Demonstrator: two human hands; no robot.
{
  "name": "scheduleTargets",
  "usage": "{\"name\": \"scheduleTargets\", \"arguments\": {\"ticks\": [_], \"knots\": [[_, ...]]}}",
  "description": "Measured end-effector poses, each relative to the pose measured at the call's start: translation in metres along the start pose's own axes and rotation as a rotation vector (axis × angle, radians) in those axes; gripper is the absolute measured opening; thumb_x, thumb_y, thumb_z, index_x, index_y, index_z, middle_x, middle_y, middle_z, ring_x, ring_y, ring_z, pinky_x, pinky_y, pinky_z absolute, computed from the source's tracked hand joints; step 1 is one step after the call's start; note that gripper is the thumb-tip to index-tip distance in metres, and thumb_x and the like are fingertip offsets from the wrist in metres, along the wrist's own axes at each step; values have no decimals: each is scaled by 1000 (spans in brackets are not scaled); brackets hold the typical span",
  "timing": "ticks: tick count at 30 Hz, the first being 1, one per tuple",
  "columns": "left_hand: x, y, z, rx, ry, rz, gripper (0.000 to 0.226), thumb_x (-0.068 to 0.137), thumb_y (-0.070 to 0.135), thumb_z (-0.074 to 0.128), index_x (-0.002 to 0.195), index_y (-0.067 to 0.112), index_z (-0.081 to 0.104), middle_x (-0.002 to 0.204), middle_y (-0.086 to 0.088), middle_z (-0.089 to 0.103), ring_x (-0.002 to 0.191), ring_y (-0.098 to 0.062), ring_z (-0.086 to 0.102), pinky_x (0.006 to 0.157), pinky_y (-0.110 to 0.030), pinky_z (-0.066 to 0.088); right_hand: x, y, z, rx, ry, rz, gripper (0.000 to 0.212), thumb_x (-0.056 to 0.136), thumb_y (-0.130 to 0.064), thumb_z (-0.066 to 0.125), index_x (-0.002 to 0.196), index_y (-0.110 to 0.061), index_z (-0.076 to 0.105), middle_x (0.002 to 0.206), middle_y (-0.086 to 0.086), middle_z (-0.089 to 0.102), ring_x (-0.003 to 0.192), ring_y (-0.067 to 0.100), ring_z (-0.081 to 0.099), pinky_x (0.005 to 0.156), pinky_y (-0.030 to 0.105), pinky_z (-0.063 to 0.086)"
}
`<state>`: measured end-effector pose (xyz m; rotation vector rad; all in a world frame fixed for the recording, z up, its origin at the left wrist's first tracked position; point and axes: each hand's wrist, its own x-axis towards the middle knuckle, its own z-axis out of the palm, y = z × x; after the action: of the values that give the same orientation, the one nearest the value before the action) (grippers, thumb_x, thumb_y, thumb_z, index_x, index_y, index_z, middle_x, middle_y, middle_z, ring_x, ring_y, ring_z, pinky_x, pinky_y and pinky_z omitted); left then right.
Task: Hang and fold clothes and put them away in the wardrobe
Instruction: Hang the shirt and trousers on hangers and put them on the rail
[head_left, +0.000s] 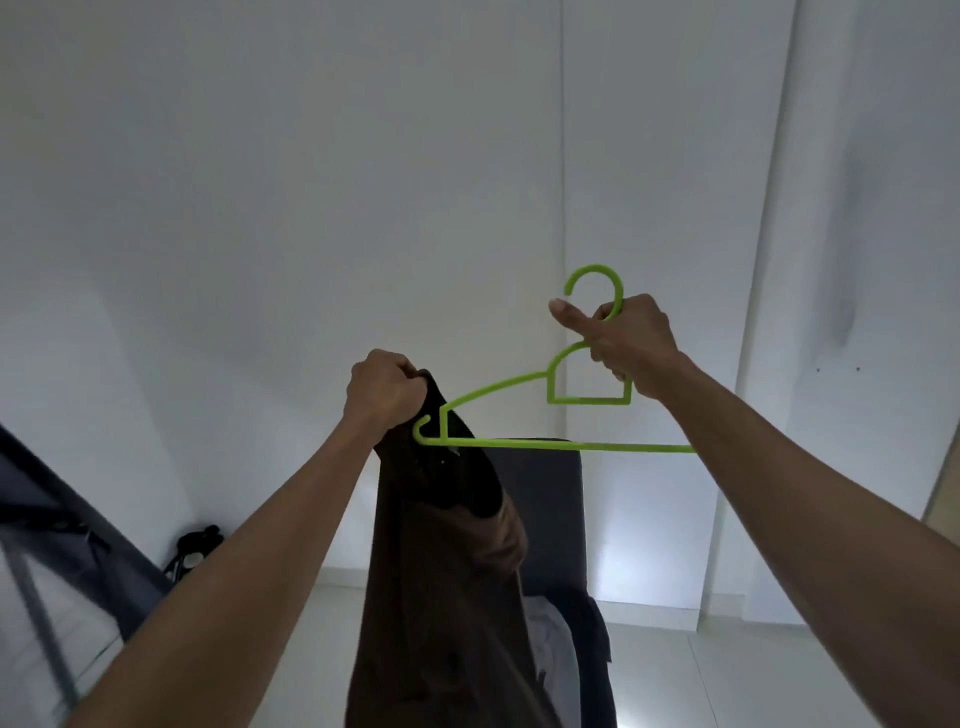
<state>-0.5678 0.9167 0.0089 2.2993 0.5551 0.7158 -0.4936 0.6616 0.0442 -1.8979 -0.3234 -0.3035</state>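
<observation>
1. The brown garment hangs straight down in front of me at the middle of the view, its top bunched up and its length running off the bottom edge. A darker lining or inner side shows near the top, where the cloth opens.
2. My left hand grips the top of that garment, fingers curled tight into a fist around the gathered cloth, knuckles up.
3. The green hanger is held up just beside it. Its left end sits against the top of the garment, right by my left fist; whether that tip is inside the cloth or only in front of it, I cannot tell. The bottom bar runs level to the right and passes behind my right forearm.
4. My right hand holds the hanger at its neck, just under the hook, fingers wrapped round the plastic and thumb sticking out to the left. The hook curls up above my knuckles.
5. Behind the garment stands a dark grey chair back, with some pale cloth lying low beside the brown fabric.
6. Beyond that are white wardrobe doors with upright seams.
7. At the far left a dark slanting frame crosses the corner, and a small black tangled thing lies on the pale floor near it.
</observation>
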Motion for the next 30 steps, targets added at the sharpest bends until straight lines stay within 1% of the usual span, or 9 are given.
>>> {"name": "scheduleTargets", "arguments": {"ticks": [8,12,15,18,22,25,27,28,30], "knots": [[-10,8,-3,162,21,4,12,80,13,63,86,9,73,83,-8,66,77,-28,64,71,-36,58,-23,-20,43,62,-52,52,57,77,-64,75,68,-9,60,61,8,66,44,15,53,48,26,43],[-15,24,-3,137,36,73,20,76,2,57,87,-1,74,87,-14,72,74,-28,66,71,-43,60,-39,-29,89,174,-165,149,51,96,-52,59,94,-1,64,85,13,71,58,19,63,42,24,46],[-18,37,-11,87,14,131,19,76,-1,56,83,-2,74,84,-16,72,73,-31,69,68,-46,62,-44,-34,109,269,-207,199,48,102,-47,49,101,-1,62,97,14,69,69,22,66,41,24,46],[-20,43,-27,86,-129,133,18,84,0,56,87,0,73,82,-15,71,67,-30,72,62,-44,63,-43,-41,113,348,-204,217,46,104,-46,44,95,-3,60,92,12,66,68,22,65,40,24,42],[-20,35,-45,242,-325,171,18,86,10,55,88,5,71,81,-13,70,77,-30,71,65,-34,61,-40,-49,112,354,-174,159,47,105,-45,43,87,-5,59,86,12,65,62,21,65,41,25,42],[-18,28,-51,461,-346,322,34,97,41,55,89,10,66,80,-7,60,78,-24,58,64,-30,44,-35,-55,109,354,-194,127,46,105,-43,43,87,-3,60,82,11,63,58,19,64,41,26,41],[-17,23,-53,512,-296,376,37,98,53,49,96,20,65,94,-3,50,92,-21,46,79,-36,44,-33,-59,107,333,-223,88,46,104,-42,44,87,-3,60,76,9,61,54,18,62,41,25,41],[-17,21,-53,478,-277,396,33,98,53,48,94,24,63,97,-2,48,94,-20,44,83,-37,43,-33,-61,105,326,-237,67,45,104,-42,45,87,-3,61,74,8,60,52,17,61,41,25,41],[-17,17,-53,261,-268,428,31,100,44,50,79,23,56,82,2,51,77,-16,47,69,-31,40,-32,-67,100,310,-262,19,45,102,-44,48,89,-4,63,74,7,62,53,16,63,43,27,46]]}}
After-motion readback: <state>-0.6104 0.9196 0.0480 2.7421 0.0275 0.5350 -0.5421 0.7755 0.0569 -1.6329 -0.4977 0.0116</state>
